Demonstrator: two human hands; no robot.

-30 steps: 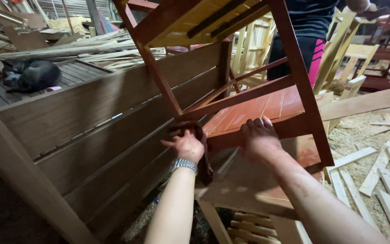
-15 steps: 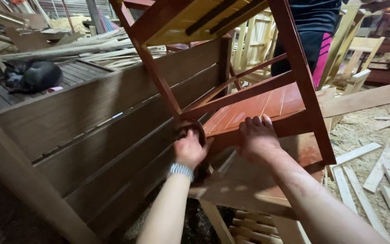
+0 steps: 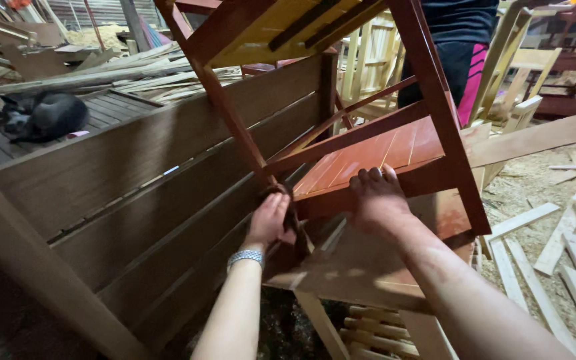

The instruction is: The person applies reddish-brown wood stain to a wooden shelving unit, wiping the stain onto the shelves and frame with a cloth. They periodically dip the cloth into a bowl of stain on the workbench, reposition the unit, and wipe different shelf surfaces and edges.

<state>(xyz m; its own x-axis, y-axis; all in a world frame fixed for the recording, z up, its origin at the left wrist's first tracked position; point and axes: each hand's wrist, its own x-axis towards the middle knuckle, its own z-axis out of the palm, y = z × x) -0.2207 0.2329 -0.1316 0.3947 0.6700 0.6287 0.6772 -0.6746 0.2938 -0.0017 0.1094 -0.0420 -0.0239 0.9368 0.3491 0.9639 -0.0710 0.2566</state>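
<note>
A red-brown wooden chair frame (image 3: pixel 395 143), tipped over a workbench (image 3: pixel 368 273) near its far edge, is braced by the right hand (image 3: pixel 376 200) laid flat, while a dark rag (image 3: pixel 291 212) is clenched in the left hand (image 3: pixel 269 220).

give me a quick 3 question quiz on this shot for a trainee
1. True or false: the right hand lies flat on the red-brown chair frame.
2. What does the left hand press against the chair leg: A a dark rag, B a hammer, C a saw?
3. What lies on the planks at far left?

Key: 1 true. 2 A. 3 a dark animal, curled up.
</note>
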